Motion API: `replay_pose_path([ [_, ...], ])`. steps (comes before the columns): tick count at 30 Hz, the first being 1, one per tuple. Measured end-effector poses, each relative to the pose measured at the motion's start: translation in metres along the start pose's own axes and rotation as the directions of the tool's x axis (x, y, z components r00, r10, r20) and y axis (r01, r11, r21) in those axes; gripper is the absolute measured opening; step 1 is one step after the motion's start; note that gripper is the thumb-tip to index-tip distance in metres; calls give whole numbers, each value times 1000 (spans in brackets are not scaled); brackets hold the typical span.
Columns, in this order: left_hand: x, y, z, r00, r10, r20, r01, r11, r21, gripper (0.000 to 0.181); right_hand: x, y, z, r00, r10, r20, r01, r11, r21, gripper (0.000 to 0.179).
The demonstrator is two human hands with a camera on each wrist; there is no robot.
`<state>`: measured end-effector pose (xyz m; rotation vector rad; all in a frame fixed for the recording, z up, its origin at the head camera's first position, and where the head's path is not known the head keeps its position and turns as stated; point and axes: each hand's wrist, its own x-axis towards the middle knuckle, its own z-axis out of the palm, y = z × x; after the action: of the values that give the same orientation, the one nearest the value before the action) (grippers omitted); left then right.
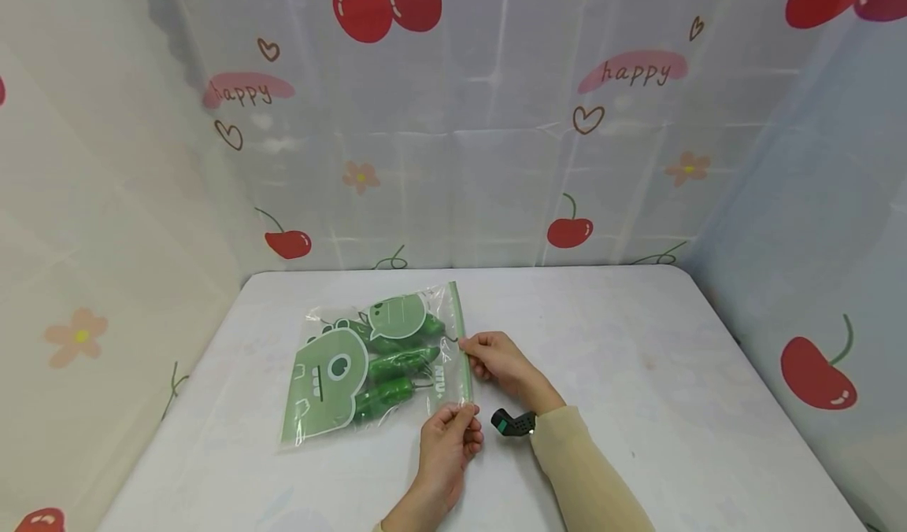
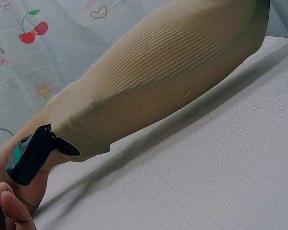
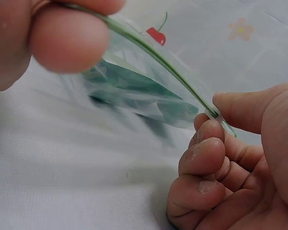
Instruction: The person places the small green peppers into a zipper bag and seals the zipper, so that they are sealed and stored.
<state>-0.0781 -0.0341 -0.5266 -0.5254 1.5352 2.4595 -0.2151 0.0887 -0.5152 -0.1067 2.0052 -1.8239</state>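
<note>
A clear zip-lock bag (image 1: 407, 426) printed with a pale green cartoon creature lies on the table, its green zip edge facing right. Through the plastic show several green peppers (image 1: 404, 364) with thin stems. Thumb and fingers of my right hand (image 1: 503, 363) pinch the zip edge about midway along. At the near corner of that same edge, my left hand (image 1: 445, 447) pinches it between thumb and forefinger. In the right wrist view the zip edge (image 3: 158, 57) runs between both hands, and its two lips look pressed together. Only fingertips (image 2: 14, 208) of the left hand show in the left wrist view.
A white-covered table (image 1: 673, 374) stretches under everything. A black wrist camera (image 1: 513, 423) sits at the right wrist, beside a beige sleeve (image 1: 584, 461). Curtains printed with cherries (image 1: 570, 233) hang behind and on both sides of the table.
</note>
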Motion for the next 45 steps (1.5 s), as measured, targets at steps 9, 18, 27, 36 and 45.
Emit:
replay_pose_path([
  [9, 0, 0, 0, 1000, 0, -2, 0, 1000, -1, 23, 4, -3, -2, 1000, 8, 6, -8, 1000, -5, 29],
  [18, 0, 0, 0, 1000, 8, -1, -8, 1000, -3, 21, 9, -3, -3, 1000, -3, 4, 3, 1000, -16, 31],
  [27, -1, 2, 1, 1000, 9, -2, -9, 1000, 4, 16, 16, -3, -5, 1000, 6, 18, -6, 1000, -20, 33],
  [36, -2, 2, 2, 1000, -2, -15, 2, 1000, 13, 19, 17, -8, -5, 1000, 1, 21, -1, 1000, -28, 33],
  [45, -1, 2, 1, 1000, -3, -17, 3, 1000, 13, 23, 22, -6, -7, 1000, 10, 16, -10, 1000, -2, 31],
])
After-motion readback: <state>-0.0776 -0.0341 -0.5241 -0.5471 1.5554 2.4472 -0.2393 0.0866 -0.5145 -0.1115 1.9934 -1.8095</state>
